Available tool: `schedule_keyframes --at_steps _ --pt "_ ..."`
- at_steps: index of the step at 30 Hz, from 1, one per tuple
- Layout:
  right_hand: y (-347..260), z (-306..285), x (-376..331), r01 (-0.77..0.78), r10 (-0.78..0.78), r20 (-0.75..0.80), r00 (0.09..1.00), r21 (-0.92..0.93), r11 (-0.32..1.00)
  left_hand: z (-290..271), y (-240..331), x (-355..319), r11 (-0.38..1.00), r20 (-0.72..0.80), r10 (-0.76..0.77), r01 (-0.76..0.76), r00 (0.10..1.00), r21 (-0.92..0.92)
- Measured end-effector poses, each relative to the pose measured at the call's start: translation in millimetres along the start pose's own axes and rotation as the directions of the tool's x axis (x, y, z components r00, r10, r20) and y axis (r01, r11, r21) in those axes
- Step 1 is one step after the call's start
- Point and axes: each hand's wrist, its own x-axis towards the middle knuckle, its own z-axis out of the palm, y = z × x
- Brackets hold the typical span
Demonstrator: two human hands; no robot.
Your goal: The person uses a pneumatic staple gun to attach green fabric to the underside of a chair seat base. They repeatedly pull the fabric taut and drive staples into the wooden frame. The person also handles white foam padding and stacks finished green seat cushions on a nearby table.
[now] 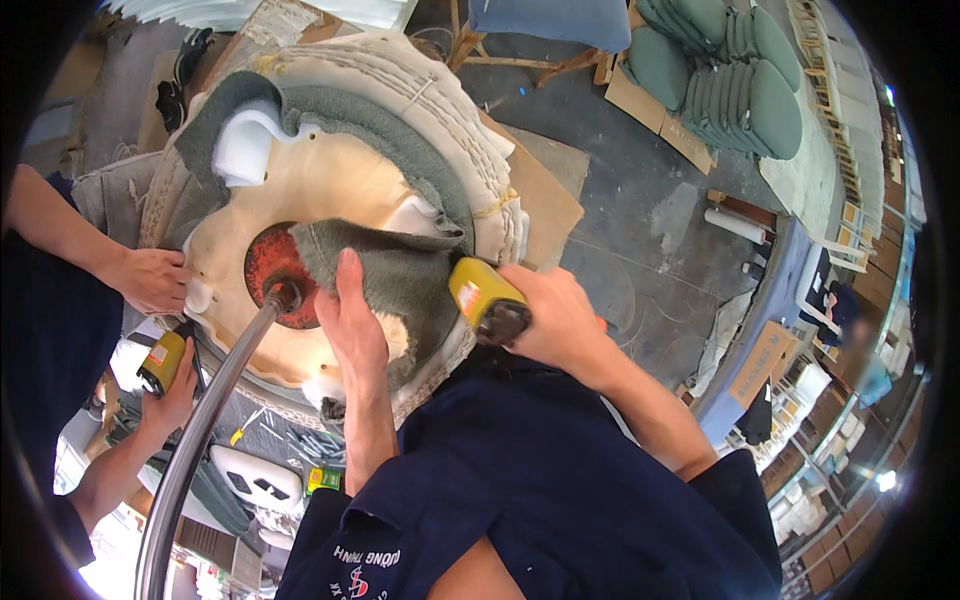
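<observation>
My right hand point(560, 318) grips a yellow and black staple gun point(484, 298), its nose against the edge of a grey-green fabric point(395, 275). My left hand point(355, 335) holds a folded flap of that fabric, thumb on top; its other fingers are partly hidden. The fabric wraps a round, padded piece with a pale wooden board point(350, 180) facing up. White padding point(243, 148) shows at cut-outs along the board. A red disc point(268, 275) on the end of a shiny metal tube point(205, 410) sits at the board's middle.
At the left, another person's hand point(155, 280) touches the piece's rim; their other hand holds a second yellow staple gun point(163, 362). Thick layered cloth point(450, 110) and cardboard point(550, 215) lie beneath. Green cushions point(740, 100) are stacked at the far right. A blue-covered bench point(750, 320) stands right.
</observation>
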Motion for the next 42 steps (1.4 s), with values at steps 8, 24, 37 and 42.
schedule_keyframes --at_steps 8,24,37,42 --pt "-1 16 -3 -0.077 0.073 0.044 0.996 0.074 0.994 16 3 37 0.999 0.124 0.033 -0.033 0.992 0.003" --pt "1 33 -22 -0.145 0.143 0.022 0.989 0.139 0.98 52 -3 76 0.983 0.226 0.053 -0.091 0.973 0.157" --pt "71 17 -39 0.264 -0.258 -0.139 0.956 0.026 0.964 -5 -12 29 0.914 0.322 0.293 -0.363 0.901 0.184" --pt "86 24 -38 0.297 -0.293 -0.067 0.954 0.057 0.953 -51 -36 -58 0.633 0.251 0.495 -0.544 0.832 0.551"
